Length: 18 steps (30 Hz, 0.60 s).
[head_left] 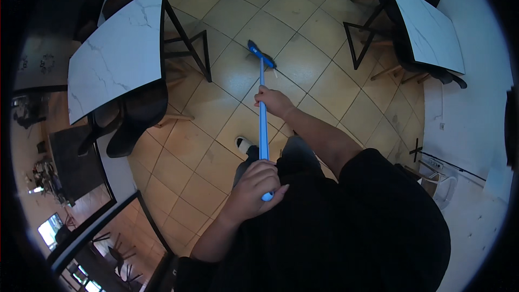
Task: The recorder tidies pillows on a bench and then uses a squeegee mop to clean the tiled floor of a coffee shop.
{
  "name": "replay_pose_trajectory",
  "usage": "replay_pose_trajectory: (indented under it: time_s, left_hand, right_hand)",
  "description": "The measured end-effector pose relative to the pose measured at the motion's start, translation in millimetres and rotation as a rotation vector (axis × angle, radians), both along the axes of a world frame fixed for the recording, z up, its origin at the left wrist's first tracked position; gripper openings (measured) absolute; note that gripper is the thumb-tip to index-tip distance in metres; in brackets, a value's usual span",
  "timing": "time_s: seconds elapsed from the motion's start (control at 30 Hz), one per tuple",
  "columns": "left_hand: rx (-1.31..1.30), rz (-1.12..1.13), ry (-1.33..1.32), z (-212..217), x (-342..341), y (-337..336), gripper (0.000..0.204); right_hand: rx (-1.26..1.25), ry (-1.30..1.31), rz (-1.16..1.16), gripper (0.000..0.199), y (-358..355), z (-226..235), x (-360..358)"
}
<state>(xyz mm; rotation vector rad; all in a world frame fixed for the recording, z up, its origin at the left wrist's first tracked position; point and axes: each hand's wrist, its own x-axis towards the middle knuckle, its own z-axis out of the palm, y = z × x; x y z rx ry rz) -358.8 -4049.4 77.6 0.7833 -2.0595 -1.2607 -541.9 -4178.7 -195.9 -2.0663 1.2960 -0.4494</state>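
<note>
black shirt (324, 221) nearest. left hand (253, 188) wrapped round near end of blue broom handle (263, 132), right hand (274, 101) closed round it farther along. blue broom head (262, 55) down at tiled floor (216, 130), between left table (124, 48) and right table (430, 30), both white, grey-veined; small pale mark on head, unreadable.

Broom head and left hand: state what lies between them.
The head view shows the blue handle there, gripped partway along by the right hand.
</note>
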Motion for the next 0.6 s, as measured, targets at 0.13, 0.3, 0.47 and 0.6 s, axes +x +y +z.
replay_pose_trajectory:
  time_s: [0.13,0.3,0.47,0.6]
  left_hand:
    - [-0.109,-0.141,0.097,43.7,43.1,-28.4,0.028]
    - [-0.179,-0.339,0.304,96.6,80.7,-52.5,0.027]
    - [0.122,-0.38,0.12,54.3,73.5,-66.9,0.019]
    - [0.166,-0.291,0.095,34.4,62.7,-76.7,0.015]
  right_hand:
    - [-0.072,-0.15,-0.177,0.013,-3.3,66.7,12.9]
    - [-0.08,-0.279,-0.179,0.016,68.4,83.6,59.2]
    - [0.085,-0.264,-0.187,0.015,104.7,18.5,80.6]
    - [0.198,-0.178,-0.199,0.019,97.9,6.2,77.8]
